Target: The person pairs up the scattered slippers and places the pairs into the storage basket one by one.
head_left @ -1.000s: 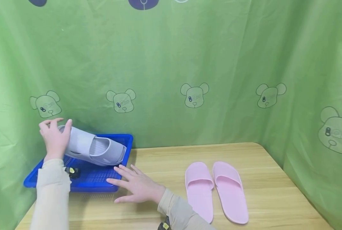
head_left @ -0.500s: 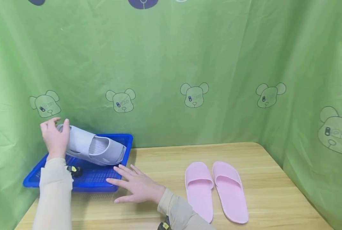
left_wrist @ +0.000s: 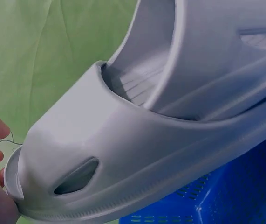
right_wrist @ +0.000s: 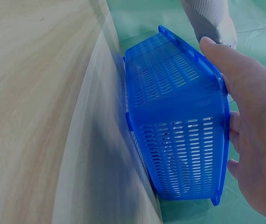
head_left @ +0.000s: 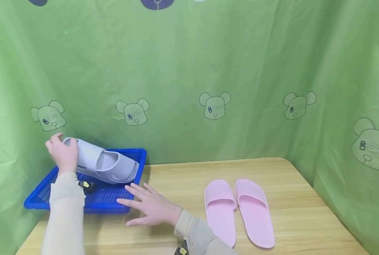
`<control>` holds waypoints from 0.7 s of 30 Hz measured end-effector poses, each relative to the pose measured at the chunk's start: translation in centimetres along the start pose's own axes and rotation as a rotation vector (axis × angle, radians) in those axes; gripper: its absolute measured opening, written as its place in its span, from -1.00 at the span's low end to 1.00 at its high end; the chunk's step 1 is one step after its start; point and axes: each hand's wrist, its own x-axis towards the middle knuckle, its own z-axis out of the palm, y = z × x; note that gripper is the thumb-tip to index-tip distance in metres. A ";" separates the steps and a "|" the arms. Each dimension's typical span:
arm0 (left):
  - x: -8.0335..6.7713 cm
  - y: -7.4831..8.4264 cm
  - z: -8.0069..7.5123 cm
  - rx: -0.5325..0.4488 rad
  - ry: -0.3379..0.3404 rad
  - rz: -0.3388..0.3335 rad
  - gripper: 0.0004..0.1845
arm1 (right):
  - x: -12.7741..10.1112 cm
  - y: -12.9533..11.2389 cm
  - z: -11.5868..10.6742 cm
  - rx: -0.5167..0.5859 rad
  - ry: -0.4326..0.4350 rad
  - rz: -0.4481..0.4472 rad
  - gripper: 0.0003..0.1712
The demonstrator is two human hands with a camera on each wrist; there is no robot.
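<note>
Two grey slippers (head_left: 89,156) lie fitted into each other, their toes pointing opposite ways, in a blue plastic basket (head_left: 108,209). Their left end is raised above the basket's rim, while the right end is down by its right side. My left hand (head_left: 63,154) grips the raised toe end, thumb on the near side. In the left wrist view its fingers curl beyond the toe of the grey slipper (left_wrist: 77,126). My right hand (head_left: 154,207) is spread, fingers straight, fingertips at the front right corner of the basket rim (right_wrist: 223,140).
A pair of pink slippers, the left one (head_left: 221,219) beside the right one (head_left: 258,223), lies on the wooden table (head_left: 176,171) right of my right hand. A green curtain (head_left: 176,63) with bear prints hangs behind and at both sides.
My left hand has shifted slightly right and down, closing its fingers in at the toe end of the grey slippers. The right hand and the pink slippers have stayed in place.
</note>
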 end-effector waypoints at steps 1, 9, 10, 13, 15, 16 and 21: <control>0.0 -0.1 0.0 0.006 -0.002 0.003 -0.42 | 0.0 0.0 0.0 -0.001 0.001 -0.001 -0.14; -0.1 -0.6 0.4 0.052 0.025 0.101 -0.42 | 0.0 0.0 0.1 0.004 0.007 0.000 -0.13; -0.1 -0.7 0.5 0.055 0.024 0.108 -0.41 | 0.0 0.0 0.1 0.006 0.005 0.000 -0.13; -0.1 -1.1 0.7 0.071 0.014 0.120 -0.39 | 0.0 0.0 0.1 0.004 0.002 -0.003 -0.14; -0.1 -1.3 0.9 0.098 -0.001 0.134 -0.37 | 0.0 0.0 0.1 0.000 0.001 -0.004 -0.14; -0.1 -1.4 0.9 0.112 -0.009 0.144 -0.37 | 0.0 -0.1 0.1 -0.001 0.000 -0.004 -0.13; -0.3 -2.1 1.1 0.193 -0.039 0.208 -0.34 | -0.1 -0.1 0.0 0.002 0.001 -0.005 -0.13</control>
